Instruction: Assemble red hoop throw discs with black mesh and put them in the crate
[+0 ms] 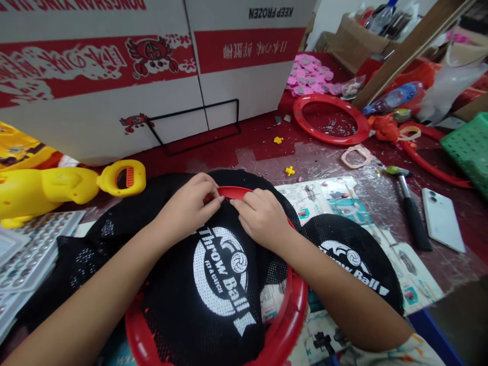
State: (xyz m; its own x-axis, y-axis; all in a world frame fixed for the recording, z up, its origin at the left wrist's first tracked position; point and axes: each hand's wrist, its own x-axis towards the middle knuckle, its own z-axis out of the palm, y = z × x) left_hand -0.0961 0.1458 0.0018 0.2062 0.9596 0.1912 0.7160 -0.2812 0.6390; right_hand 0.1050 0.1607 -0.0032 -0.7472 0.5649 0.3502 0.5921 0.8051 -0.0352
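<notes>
A black mesh net [171,295] printed "Throw Ball" lies across a red plastic ring [297,300] in front of me. My left hand [192,203] pinches the net's edge at the far side of the ring. Close beside it, my right hand [261,216] pinches the same edge, its fingertips almost meeting the left ones. Part of the ring's far rim shows red behind my fingers. More black mesh is spread to the left, and another printed black mesh disc [331,229] rests to the right.
A large white carton [251,96] stands behind. On the left are a yellow plastic toy [68,185] and a compartment tray [34,259]. To the right lie a hammer [412,213], a phone [442,218], a red ring [301,119] and a green basket [467,150]. Pink pieces [310,73] are heaped farther back.
</notes>
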